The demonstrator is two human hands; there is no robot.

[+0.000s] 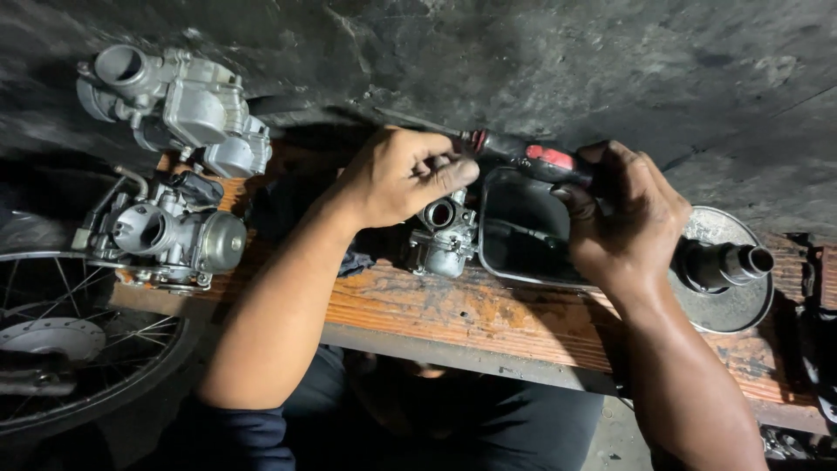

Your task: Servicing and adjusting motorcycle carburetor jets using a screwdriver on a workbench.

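Two hands work over a small carburetor [445,235] on the wooden worktop [488,318]. Right hand [623,218] fingers wrap a red-handled screwdriver [523,155], lying left-right, tip pointing left; left hand [397,174] fingers pinch its tip.

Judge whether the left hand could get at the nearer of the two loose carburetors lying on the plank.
Probably yes: the carburetor lies uncovered on the plank beside the left forearm. But the left hand is busy steadying a small carburetor.

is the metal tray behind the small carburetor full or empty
Mostly empty: the metal tray shows a bare dark floor with only a thin rod lying across it; the right hand hides its right part.
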